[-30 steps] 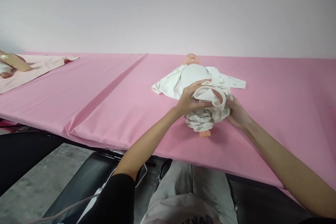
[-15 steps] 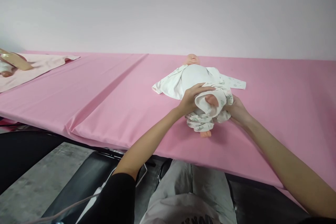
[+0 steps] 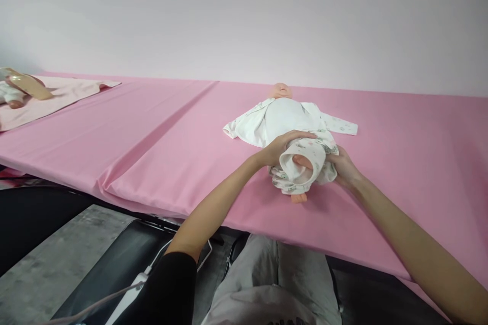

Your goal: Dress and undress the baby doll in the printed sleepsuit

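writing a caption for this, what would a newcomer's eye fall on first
The doll lying on the bright pink cloth, right of centre, stands out first. Next is the bunched, patterned garment at its near end, held between the left grip and the right grip. At the far left edge, a tan object lies on a paler cloth.

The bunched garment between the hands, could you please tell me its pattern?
The garment is white with small, scattered greenish prints, best seen in the head view.
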A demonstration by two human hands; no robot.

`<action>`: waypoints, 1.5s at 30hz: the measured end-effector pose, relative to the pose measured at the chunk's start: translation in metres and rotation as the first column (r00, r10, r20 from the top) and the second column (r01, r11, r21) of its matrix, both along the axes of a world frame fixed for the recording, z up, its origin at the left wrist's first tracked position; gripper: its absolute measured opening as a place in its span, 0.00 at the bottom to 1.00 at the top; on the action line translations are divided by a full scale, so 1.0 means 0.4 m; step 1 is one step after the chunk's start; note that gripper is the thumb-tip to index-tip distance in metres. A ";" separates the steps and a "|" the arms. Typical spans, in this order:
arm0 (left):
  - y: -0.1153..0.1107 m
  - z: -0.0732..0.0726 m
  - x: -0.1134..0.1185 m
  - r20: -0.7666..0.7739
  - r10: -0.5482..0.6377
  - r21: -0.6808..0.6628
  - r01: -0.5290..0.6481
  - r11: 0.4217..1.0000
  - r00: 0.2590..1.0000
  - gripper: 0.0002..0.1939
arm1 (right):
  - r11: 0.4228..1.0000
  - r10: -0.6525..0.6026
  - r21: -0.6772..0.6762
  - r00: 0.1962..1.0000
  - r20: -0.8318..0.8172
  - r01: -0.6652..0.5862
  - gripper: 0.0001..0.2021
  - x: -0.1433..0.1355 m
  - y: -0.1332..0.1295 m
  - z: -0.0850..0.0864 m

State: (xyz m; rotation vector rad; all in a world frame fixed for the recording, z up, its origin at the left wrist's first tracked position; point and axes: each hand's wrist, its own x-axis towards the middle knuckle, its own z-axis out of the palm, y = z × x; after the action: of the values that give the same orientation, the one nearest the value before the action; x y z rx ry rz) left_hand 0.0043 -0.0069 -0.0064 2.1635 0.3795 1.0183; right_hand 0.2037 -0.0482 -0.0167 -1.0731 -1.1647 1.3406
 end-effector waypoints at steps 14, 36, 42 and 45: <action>-0.023 -0.015 0.027 -0.022 0.204 0.123 -0.200 0.972 0.979 0.22 | 0.998 0.062 -0.031 0.998 0.009 -0.062 0.23 0.001 0.006 -0.014; -0.001 0.013 -0.018 -0.086 -0.035 -0.224 0.014 0.974 0.996 0.26 | 0.994 0.103 -0.023 0.993 -0.049 -0.104 0.19 0.009 0.009 -0.007; 0.003 0.006 -0.018 -0.008 -0.026 -0.231 0.023 0.973 1.000 0.24 | 0.989 0.149 0.003 0.988 0.031 -0.149 0.25 0.011 0.000 -0.007; 0.007 -0.004 -0.011 0.038 -0.032 -0.255 0.040 0.966 0.999 0.23 | 0.995 0.072 0.056 0.991 0.117 -0.079 0.23 0.008 0.003 -0.011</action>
State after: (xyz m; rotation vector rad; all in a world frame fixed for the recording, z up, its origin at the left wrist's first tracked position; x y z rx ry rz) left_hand -0.0003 -0.0043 -0.0080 1.9130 0.4294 0.9299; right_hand 0.2067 -0.0471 -0.0212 -1.0831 -1.3342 1.3069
